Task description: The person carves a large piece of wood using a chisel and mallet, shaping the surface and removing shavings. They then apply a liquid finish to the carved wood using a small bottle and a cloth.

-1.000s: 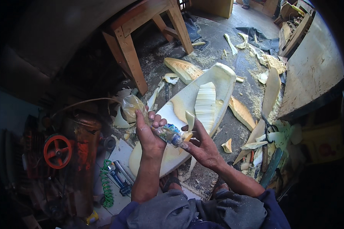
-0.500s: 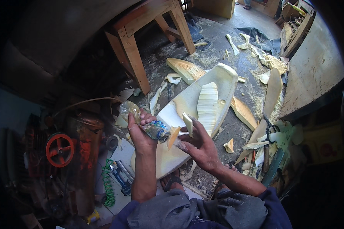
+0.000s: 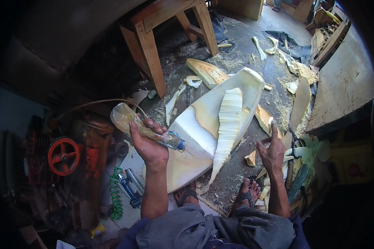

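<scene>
Cradling the clear plastic container at the left edge of the pale foam block, the left hand curls loosely; light pressure should avoid crushing it. Right hand: half-open, apparently empty.

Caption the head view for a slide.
Left hand holding a clear, blue-ended plastic container; right hand held apart; tapered, cream, foam-like block below.

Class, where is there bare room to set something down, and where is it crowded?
Barest: the near end of the pale block, between the left hand and the ridged strip. Dusty floor lies between it and the small chunk. Crowded: scraps heaped right of the right hand.
</scene>
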`<state>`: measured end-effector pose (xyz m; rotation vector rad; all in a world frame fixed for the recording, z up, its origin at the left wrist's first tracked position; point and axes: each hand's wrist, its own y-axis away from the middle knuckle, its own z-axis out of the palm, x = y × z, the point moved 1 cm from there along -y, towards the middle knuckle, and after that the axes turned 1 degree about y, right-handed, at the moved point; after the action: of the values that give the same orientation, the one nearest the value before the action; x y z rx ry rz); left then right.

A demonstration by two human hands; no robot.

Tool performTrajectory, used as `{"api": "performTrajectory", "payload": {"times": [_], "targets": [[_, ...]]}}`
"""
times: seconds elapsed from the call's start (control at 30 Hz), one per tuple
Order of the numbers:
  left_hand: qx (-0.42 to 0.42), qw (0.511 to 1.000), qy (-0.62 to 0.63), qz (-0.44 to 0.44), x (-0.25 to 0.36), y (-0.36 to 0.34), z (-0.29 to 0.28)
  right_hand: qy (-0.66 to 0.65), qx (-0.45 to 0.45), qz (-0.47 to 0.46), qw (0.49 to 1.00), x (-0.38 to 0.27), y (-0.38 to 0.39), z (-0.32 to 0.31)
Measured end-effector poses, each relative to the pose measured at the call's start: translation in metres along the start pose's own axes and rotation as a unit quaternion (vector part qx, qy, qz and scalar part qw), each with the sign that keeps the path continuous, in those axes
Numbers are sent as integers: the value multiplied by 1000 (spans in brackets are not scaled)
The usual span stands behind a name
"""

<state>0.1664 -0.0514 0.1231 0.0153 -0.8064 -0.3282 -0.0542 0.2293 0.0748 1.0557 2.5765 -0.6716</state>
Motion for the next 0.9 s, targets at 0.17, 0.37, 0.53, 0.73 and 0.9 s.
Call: {"api": "performTrajectory", "payload": {"times": [0.17, 0.37, 0.53, 0.73, 0.9], "targets": [[-85, 995, -44, 36, -5, 11, 15, -25, -102, 192, 976, 20, 9, -2], [-214, 974, 15, -74, -14, 18, 17, -256, -173, 171, 936, -21, -6, -8], [-267, 955, -25, -127, -43, 59, 39, -474, -195, -11, 859, -84, -11, 2], [-274, 951, -48, -135, -38, 51, 47, -500, -405, 86, 761, -106, -5, 6], [-200, 968, -139, -56, -32, 48, 49, -543, -476, 90, 686, -111, 2, 3]]}}
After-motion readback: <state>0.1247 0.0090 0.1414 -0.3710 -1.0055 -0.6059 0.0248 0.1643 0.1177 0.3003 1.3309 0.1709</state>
